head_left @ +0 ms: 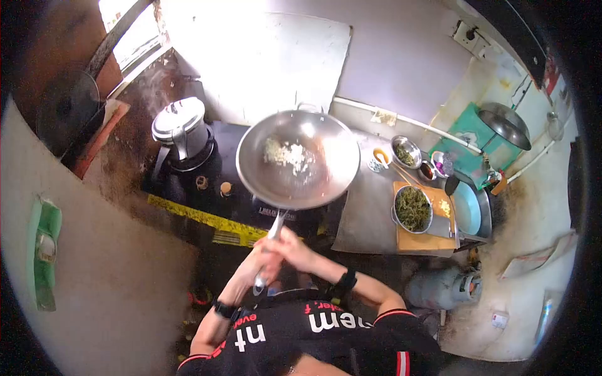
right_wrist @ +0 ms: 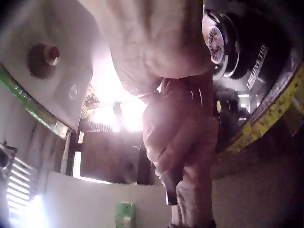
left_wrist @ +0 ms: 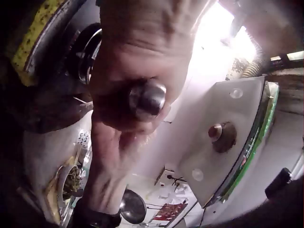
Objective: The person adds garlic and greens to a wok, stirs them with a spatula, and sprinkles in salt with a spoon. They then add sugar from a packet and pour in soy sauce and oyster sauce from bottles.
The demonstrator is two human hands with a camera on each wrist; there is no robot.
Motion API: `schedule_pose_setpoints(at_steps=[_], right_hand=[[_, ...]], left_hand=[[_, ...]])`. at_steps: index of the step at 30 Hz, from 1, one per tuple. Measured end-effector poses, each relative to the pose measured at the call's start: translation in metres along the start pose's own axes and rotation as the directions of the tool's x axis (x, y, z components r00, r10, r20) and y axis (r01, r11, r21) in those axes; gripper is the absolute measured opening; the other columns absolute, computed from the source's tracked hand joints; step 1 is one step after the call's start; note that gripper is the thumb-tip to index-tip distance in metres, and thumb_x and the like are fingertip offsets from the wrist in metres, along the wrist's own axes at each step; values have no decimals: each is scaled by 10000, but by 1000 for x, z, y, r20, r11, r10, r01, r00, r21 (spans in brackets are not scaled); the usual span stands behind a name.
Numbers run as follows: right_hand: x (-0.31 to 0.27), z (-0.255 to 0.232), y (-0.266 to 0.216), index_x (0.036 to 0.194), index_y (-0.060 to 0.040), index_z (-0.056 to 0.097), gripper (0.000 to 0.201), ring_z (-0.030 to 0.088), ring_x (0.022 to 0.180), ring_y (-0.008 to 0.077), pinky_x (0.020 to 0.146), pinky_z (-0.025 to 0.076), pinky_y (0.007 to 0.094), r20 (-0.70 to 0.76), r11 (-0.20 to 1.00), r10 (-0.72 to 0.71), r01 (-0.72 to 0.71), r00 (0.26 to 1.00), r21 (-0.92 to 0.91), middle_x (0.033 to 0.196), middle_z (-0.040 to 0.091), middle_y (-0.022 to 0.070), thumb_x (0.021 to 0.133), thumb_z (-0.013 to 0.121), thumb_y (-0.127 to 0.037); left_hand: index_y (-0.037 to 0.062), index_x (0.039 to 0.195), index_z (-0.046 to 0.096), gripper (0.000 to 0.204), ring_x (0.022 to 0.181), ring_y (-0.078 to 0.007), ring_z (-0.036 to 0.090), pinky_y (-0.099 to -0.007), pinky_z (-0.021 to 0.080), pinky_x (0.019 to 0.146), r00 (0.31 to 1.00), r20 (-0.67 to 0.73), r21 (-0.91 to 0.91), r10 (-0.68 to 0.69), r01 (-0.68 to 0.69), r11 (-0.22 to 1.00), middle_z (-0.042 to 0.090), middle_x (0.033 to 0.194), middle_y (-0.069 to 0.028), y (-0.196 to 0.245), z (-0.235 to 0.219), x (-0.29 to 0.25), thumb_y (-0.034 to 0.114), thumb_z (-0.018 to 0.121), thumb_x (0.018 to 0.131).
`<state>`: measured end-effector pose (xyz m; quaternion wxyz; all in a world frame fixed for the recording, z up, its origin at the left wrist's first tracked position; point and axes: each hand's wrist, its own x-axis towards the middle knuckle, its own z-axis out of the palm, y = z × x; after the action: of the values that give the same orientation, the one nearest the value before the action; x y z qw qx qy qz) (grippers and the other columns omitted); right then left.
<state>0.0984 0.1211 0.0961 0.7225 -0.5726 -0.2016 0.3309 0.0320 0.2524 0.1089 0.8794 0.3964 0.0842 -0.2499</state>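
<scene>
Two hands, the left (head_left: 256,262) and the right (head_left: 295,249), grip the metal handle (head_left: 276,227) of a wok (head_left: 295,188), the fingers of both curled round it. The wok is over the black stove (head_left: 219,166) and holds chopped pale pieces (head_left: 290,156). To its left, a lidded pot (head_left: 186,139) steams on a burner; to its right, a bowl of dark green strands (head_left: 414,210) rests on a cutting board (head_left: 411,242).

Shows a wide, round, shiny steel wok (head_left: 332,175) open-side up over the right end of the black stovetop (head_left: 229,156), with a long metal handle (head_left: 276,227) reaching past the near edge and pale chopped bits (head_left: 291,156) scattered loosely inside, toward the left rim.
</scene>
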Motion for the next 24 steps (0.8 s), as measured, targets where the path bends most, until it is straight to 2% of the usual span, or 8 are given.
schedule_pose_setpoints(at_steps=[3, 7, 10, 11, 13, 15, 19, 24], right_hand=[[7, 11, -5, 935, -33, 511, 162, 530, 795, 98, 729, 443, 257, 24, 999, -31, 32, 999, -31, 866, 580, 31, 879, 533, -183], [29, -23, -38, 936, 5, 552, 202, 589, 843, 134, 778, 476, 289, 141, 964, 86, -118, 986, 237, 918, 617, 89, 882, 519, -187], [15, -4, -17, 1060, 1, 524, 275, 555, 939, 156, 828, 451, 313, 175, 995, 45, -61, 984, 85, 1022, 591, 101, 879, 531, -207], [14, 6, 5, 1075, -8, 532, 288, 540, 932, 134, 830, 431, 290, 181, 1000, 8, -10, 983, 10, 1018, 584, 70, 873, 552, -213], [9, 25, 15, 1059, -9, 547, 277, 540, 934, 128, 846, 417, 278, 235, 999, -21, 15, 972, 28, 1026, 585, 58, 880, 548, -220], [24, 24, 13, 977, -28, 538, 234, 524, 900, 105, 787, 426, 270, 240, 998, -51, 42, 970, 42, 938, 570, 27, 877, 559, -239], [47, -11, -17, 965, -7, 534, 248, 556, 819, 110, 731, 462, 259, 182, 1000, 14, -18, 983, 23, 913, 597, 53, 872, 560, -236], [14, 17, -3, 1051, -9, 449, 278, 540, 979, 148, 868, 421, 294, 173, 995, -40, 55, 984, -81, 1032, 585, 116, 852, 569, -162]], left_hand=[[88, 914, 444, 164, 344, -76, 412, -216, 337, 284, 999, 37, 18, -28, 27, 999, 418, 522, 28, 23, 4, -11, 76, 528, 773], [88, 844, 442, 112, 354, -83, 396, -237, 342, 304, 996, -71, 100, -50, 57, 993, 416, 522, 27, 34, 1, 41, 82, 531, 776], [73, 864, 458, 140, 348, -86, 402, -231, 325, 300, 994, -35, 295, 102, -87, 952, 437, 517, 11, 20, -2, 3, 99, 542, 755], [67, 875, 459, 154, 362, -80, 421, -215, 320, 311, 994, -93, 318, 53, -21, 948, 417, 514, 16, 17, -4, -15, 45, 525, 737], [64, 921, 451, 189, 360, -78, 418, -207, 320, 311, 992, -129, 238, -6, 37, 970, 402, 512, 18, 18, -4, -45, 29, 512, 747], [80, 924, 442, 189, 356, -77, 414, -205, 322, 308, 996, -50, 174, 75, -65, 982, 402, 530, 17, 28, -5, -40, 16, 503, 757], [93, 858, 426, 134, 349, -90, 410, -238, 362, 307, 989, -22, 95, 148, -145, 985, 407, 510, 9, 22, -20, 25, 89, 528, 772], [87, 1037, 436, 367, 342, -92, 446, -218, 374, 296, 978, -5, 55, 208, -207, 977, 415, 479, 19, -5, -16, -11, 171, 606, 723]])
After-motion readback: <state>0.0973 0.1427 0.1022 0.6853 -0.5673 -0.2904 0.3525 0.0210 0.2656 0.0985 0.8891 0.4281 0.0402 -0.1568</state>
